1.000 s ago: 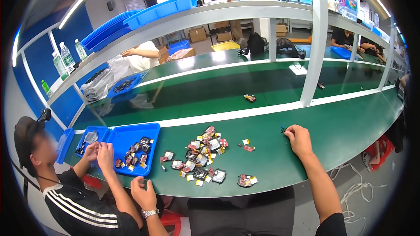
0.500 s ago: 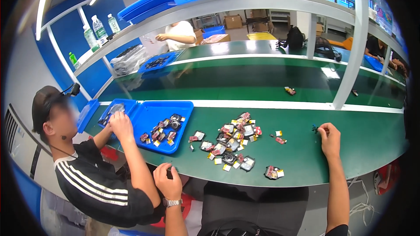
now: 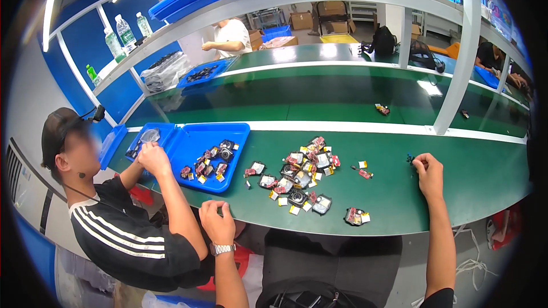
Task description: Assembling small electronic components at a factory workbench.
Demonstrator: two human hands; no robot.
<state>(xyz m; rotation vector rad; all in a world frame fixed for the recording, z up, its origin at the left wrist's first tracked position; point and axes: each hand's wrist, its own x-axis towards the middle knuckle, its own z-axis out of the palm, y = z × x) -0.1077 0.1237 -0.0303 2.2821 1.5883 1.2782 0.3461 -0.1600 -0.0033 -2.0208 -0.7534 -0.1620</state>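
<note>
bare green bench point(image 3: 399, 205) lies between the right hand point(image 3: 428, 172) and the pile of small parts point(image 3: 299, 179); only a few stray pieces point(image 3: 363, 170) dot it. left of the pile, the blue tray point(image 3: 197, 140) and a co-worker's forearm point(image 3: 177, 205) crowd the left hand point(image 3: 217, 222) at the bench's near edge.

Small clear packets point(image 3: 301, 178) with red and yellow labels are lying piled mid-bench; more are sitting in the blue tray point(image 3: 210, 154) to the left. Brown cardboard boxes point(image 3: 319, 18) are standing far behind, beyond the green benches.
</note>
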